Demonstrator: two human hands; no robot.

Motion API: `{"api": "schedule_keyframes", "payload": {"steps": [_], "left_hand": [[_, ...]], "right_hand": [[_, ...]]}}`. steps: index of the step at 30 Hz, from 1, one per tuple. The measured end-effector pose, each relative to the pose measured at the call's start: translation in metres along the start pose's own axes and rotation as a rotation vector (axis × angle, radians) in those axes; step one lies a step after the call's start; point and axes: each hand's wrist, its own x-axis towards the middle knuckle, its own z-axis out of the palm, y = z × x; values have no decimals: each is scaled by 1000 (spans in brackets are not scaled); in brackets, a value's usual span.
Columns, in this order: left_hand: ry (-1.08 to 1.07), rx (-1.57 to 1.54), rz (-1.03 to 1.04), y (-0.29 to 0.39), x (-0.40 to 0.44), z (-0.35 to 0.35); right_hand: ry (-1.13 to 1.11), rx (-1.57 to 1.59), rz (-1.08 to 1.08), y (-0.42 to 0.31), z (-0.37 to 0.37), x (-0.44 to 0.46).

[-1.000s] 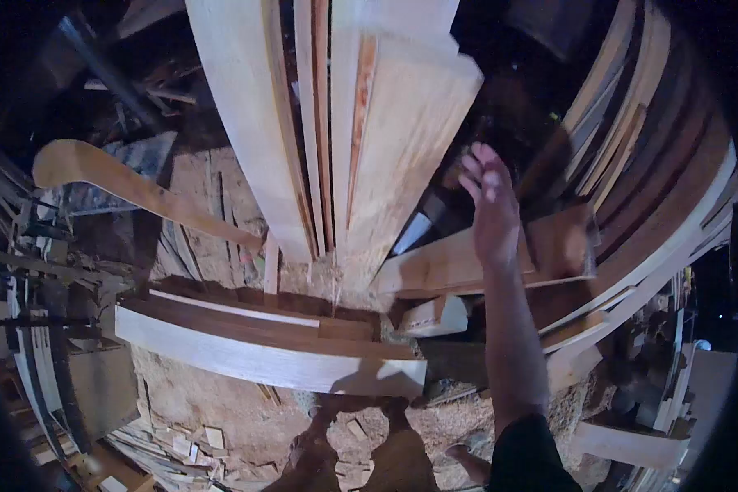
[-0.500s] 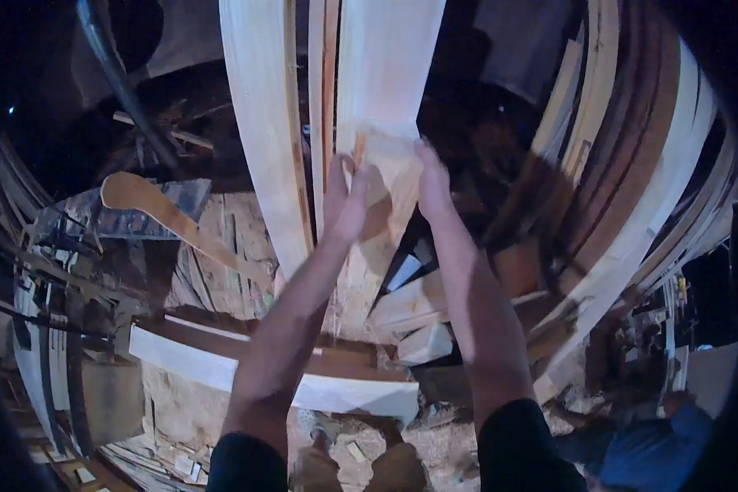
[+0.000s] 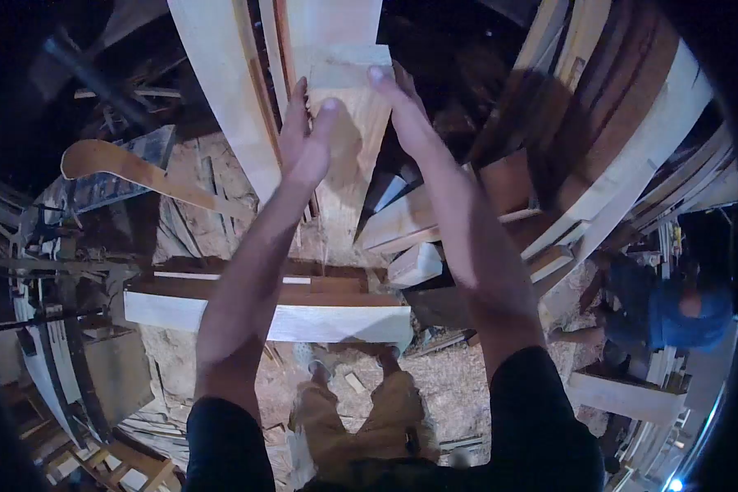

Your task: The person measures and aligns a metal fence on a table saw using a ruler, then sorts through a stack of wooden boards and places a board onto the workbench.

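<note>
A thick pale wooden plank (image 3: 348, 131) stands between my hands, its end face at the top, narrowing in view towards the floor. My left hand (image 3: 307, 139) grips its left side, with the thumb on the near face and the fingers partly behind the edge. On the right side, my right hand (image 3: 406, 107) holds it near the top, thumb across the near face and fingers around the edge. Behind the plank rises a wide pale board (image 3: 336, 25). Another long board (image 3: 221, 74) leans to the left of it.
A low pale beam (image 3: 344, 322) lies across the ground before my feet. Cut blocks (image 3: 418, 264) lie right of the plank's foot. A curved wooden piece (image 3: 115, 164) rests at left. Long boards (image 3: 631, 156) lean at right, where a person in blue (image 3: 689, 316) is bent down.
The view has tipped downward, showing more of my legs. Both hands and the plank's top sit higher in the picture. My right thumb now lies over the near face.
</note>
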Motion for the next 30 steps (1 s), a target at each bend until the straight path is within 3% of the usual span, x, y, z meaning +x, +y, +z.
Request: {"api": "schedule_keyframes", "payload": {"steps": [5,9,13,18,20,22,23,25,28,30], "left_hand": [[-31,-143,-2,36,-67,-19],[43,-268,-56,50,-112,-18],[172,-328,76,32,-125,2],[88,-624,-87,55,-108,43],[118,112,258,61,-88,69],[127,-188,2,61,-79,100],[118,-88,96,51,-74,115],[79,-193,-127,63,-66,144],[-230,-202,-343,90,-49,166],[-393,-183,-273,73,-29,191]], "right_hand": [[-223,-338,-149,8,-24,-47],[-277,-391,-123,-8,-17,-75],[-186,-569,-173,-32,-20,-106],[102,-327,-231,-16,-37,-149],[266,-304,-210,-8,-43,-166],[430,-418,-158,3,-53,-182],[518,-517,-135,4,-56,-187],[686,-439,-164,2,-57,-189],[902,-270,-85,3,-59,-179],[993,-310,-1,7,-70,-163]]}}
